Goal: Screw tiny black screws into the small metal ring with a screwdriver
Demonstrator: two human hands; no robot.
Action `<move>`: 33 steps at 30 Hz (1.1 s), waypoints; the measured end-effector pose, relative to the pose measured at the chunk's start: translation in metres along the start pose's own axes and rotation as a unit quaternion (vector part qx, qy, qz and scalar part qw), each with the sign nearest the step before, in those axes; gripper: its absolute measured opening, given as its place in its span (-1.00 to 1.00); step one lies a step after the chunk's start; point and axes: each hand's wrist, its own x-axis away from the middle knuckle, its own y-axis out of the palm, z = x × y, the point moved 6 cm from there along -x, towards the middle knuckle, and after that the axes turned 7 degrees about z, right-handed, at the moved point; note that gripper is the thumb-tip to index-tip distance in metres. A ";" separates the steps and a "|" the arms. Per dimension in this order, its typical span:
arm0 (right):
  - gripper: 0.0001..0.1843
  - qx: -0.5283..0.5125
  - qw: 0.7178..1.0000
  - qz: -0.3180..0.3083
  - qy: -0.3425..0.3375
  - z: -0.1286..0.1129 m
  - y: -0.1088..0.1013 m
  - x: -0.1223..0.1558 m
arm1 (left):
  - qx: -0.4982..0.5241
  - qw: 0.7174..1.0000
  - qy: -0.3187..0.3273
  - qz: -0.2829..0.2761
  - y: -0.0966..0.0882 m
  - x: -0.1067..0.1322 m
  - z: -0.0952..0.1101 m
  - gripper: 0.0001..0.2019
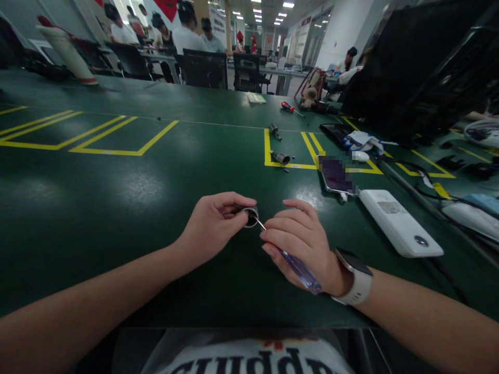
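Observation:
Just above the green table, my left hand (218, 224) pinches a small round metal ring-like part (251, 217) between thumb and fingers. Its dark opening faces my right side. My right hand (298, 239) is closed around a screwdriver (302, 272) with a clear purplish handle. The thin shaft points up and left, and its tip reaches into the opening of the part; whether it touches anything inside is hidden. Further off, within a yellow-taped box, lie a metal cylindrical connector (281, 158) and a second metal piece (275, 131), with tiny dark bits beside them.
A phone (336, 175) and a white power bank (399, 222) lie to the right, near cables. Behind them are a white-blue cloth (362, 141) and a large black object (413, 72). A red-handled screwdriver (288, 107) rests farther back. People sit beyond the table.

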 end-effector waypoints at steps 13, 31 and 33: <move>-0.87 -0.087 0.993 0.002 0.081 0.009 -0.001 0.001 | 0.052 0.998 -0.026 0.032 -0.012 -0.016 -0.002 -0.74; -0.84 -0.464 0.706 -0.016 0.534 0.067 0.077 -0.029 | -0.453 0.843 0.249 0.152 -0.106 -0.106 -0.018 -0.70; -0.85 -0.491 0.690 0.007 0.531 0.069 0.088 -0.037 | -0.462 0.835 0.264 0.138 -0.103 -0.107 -0.020 -0.67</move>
